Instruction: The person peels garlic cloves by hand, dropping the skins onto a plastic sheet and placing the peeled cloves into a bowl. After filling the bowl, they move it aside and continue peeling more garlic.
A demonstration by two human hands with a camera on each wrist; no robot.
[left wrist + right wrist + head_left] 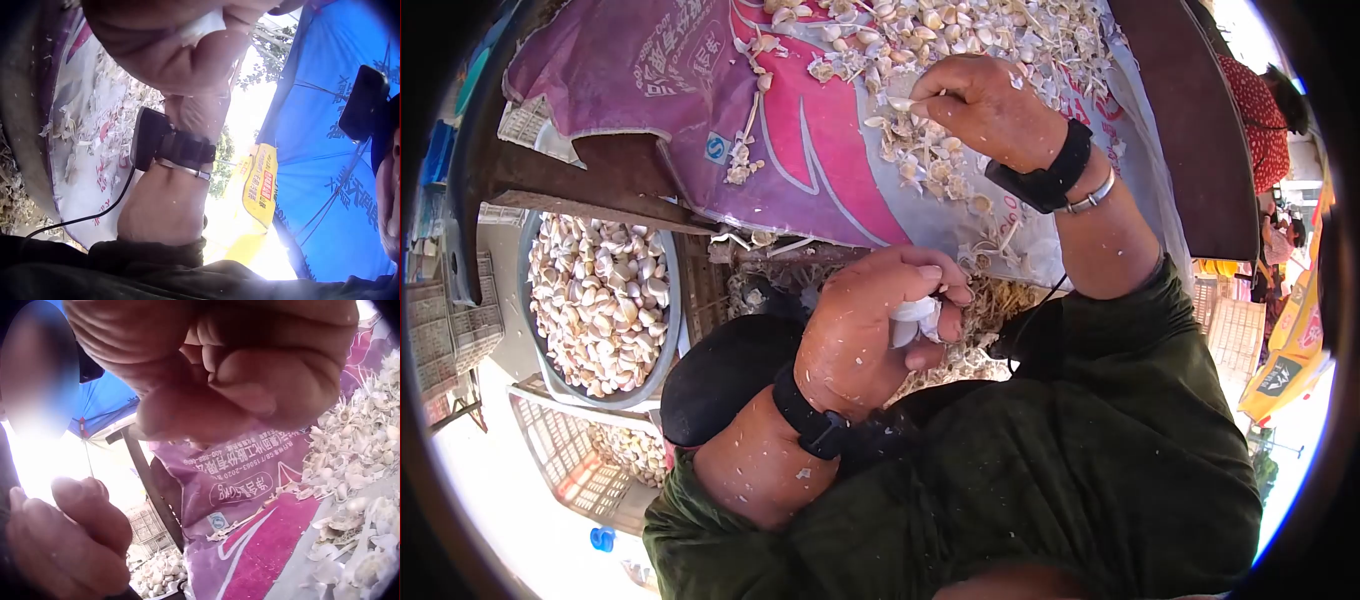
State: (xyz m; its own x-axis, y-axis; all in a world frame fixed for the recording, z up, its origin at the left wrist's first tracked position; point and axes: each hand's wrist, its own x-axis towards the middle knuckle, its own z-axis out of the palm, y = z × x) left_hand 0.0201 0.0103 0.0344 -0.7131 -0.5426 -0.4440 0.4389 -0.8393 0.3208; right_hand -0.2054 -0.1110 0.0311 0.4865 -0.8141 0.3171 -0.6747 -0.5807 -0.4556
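Observation:
My left hand [850,325] is curled in front of my lap and holds white garlic cloves [915,320] in its palm and fingers. In the left wrist view that hand [156,44] fills the top, with a bit of white showing in it. Farther out, my right hand [992,112] hovers over the sack-covered table, thumb and forefinger pinching a small pale garlic clove [902,103]. The right wrist view shows its curled fingers [250,381] close up. Beneath and beyond it lies a heap of garlic cloves and papery skins [940,35].
A purple and pink printed sack [690,90] covers the tabletop. To the left, a round basin [672,330] is full of garlic cloves, with a plastic crate [565,440] of more cloves nearer me. Garlic scraps [990,310] lie below the table edge. Another person in red dots [1260,125] is at right.

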